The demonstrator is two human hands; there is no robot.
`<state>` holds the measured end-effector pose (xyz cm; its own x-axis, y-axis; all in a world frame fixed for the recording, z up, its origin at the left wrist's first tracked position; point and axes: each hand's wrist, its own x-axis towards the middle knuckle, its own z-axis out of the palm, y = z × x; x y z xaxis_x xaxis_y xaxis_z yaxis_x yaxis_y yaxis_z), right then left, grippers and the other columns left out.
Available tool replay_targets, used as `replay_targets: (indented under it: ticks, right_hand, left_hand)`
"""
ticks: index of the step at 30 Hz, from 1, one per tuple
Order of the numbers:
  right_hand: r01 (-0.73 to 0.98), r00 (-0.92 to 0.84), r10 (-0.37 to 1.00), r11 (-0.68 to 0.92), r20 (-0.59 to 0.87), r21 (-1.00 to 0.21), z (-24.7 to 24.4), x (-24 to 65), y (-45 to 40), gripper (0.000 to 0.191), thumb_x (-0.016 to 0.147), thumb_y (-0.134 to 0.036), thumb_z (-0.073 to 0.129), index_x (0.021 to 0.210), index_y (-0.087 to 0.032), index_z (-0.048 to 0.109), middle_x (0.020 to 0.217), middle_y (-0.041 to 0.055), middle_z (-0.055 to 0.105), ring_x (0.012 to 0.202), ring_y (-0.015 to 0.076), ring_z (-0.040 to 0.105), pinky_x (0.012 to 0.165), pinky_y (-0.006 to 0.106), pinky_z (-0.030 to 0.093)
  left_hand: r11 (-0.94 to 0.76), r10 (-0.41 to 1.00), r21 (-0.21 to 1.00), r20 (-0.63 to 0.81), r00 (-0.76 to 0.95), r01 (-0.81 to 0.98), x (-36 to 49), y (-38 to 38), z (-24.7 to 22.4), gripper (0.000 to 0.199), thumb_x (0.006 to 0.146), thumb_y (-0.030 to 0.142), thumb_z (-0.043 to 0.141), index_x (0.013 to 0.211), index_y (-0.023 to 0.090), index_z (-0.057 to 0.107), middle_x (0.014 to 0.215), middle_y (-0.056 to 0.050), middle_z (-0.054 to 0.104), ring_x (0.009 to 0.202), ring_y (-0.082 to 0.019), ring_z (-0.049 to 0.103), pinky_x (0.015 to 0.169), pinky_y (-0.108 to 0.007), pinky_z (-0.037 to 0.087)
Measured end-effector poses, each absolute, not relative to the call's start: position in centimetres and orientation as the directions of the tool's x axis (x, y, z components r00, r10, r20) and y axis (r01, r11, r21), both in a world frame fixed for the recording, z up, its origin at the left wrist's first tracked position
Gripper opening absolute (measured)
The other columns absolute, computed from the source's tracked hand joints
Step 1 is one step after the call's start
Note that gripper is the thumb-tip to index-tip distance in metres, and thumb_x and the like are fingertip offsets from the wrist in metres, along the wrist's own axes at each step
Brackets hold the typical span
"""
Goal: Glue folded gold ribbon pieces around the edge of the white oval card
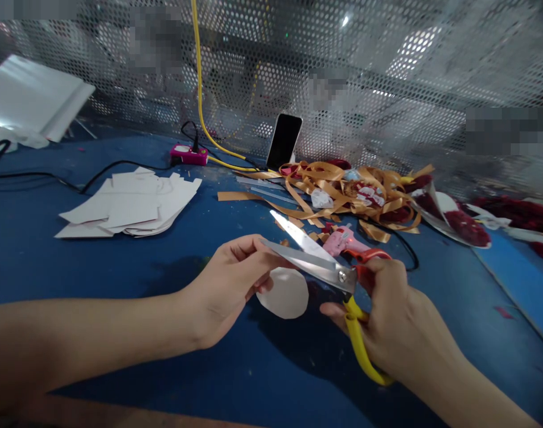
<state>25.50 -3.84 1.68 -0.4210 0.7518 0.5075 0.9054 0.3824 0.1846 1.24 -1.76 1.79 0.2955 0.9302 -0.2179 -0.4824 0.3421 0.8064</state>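
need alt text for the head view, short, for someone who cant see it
A right hand holds open yellow-handled steel scissors against a rounded white paper piece pinched by the left hand, above a blue table. Behind lie tangled gold ribbon strips, stacked white cards and a propped black phone.

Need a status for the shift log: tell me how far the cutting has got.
Done: a pile of cut white card pieces lies on the blue table. In hand: the left hand holds a rounded white card piece, and the right hand works open scissors at its edge. Left: cannot tell how much trimming remains.
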Motion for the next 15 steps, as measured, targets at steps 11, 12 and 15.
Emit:
replay_targets:
  ticks: [11, 12, 15]
  right_hand:
    - [0.88, -0.473, 0.699, 0.403, 0.537, 0.251, 2.44, 25.48, -3.16, 0.068, 0.093, -0.075, 0.034, 0.108, -0.01, 0.048, 0.078, 0.0122, 0.06, 0.052, 0.0244, 0.062, 0.041, 0.033, 0.042]
    - [0.88, -0.472, 0.698, 0.402, 0.539, 0.252, 2.41, 25.47, -3.19, 0.067, 0.093, -0.075, 0.034, 0.108, -0.011, 0.048, 0.078, 0.0115, 0.06, 0.051, 0.0236, 0.061, 0.041, 0.033, 0.041]
    - [0.879, -0.474, 0.7, 0.41, 0.534, 0.244, 2.28, 25.39, -3.37, 0.063, 0.095, -0.072, 0.032, 0.106, -0.013, 0.048, 0.076, 0.0098, 0.06, 0.047, 0.022, 0.059, 0.039, 0.032, 0.04]
  left_hand:
    - [0.365, 0.907, 0.782, -0.177, 0.381, -0.506, 1.08, -1.7, 1.53, 0.017, 0.084, 0.028, 0.079, 0.08, 0.018, 0.066, 0.066, 0.005, 0.056, 0.051, -0.004, 0.037, 0.051, -0.017, 0.035]
    - [0.37, 0.903, 0.777, -0.172, 0.393, -0.509, 1.04, -1.71, 1.48, 0.016, 0.084, 0.028, 0.079, 0.082, 0.019, 0.066, 0.066, 0.005, 0.057, 0.051, -0.004, 0.038, 0.051, -0.016, 0.036]
    - [0.362, 0.895, 0.79, -0.146, 0.422, -0.495, 0.95, -1.82, 1.47, 0.022, 0.082, 0.034, 0.082, 0.089, 0.021, 0.066, 0.068, 0.004, 0.061, 0.054, -0.006, 0.045, 0.055, -0.017, 0.041]
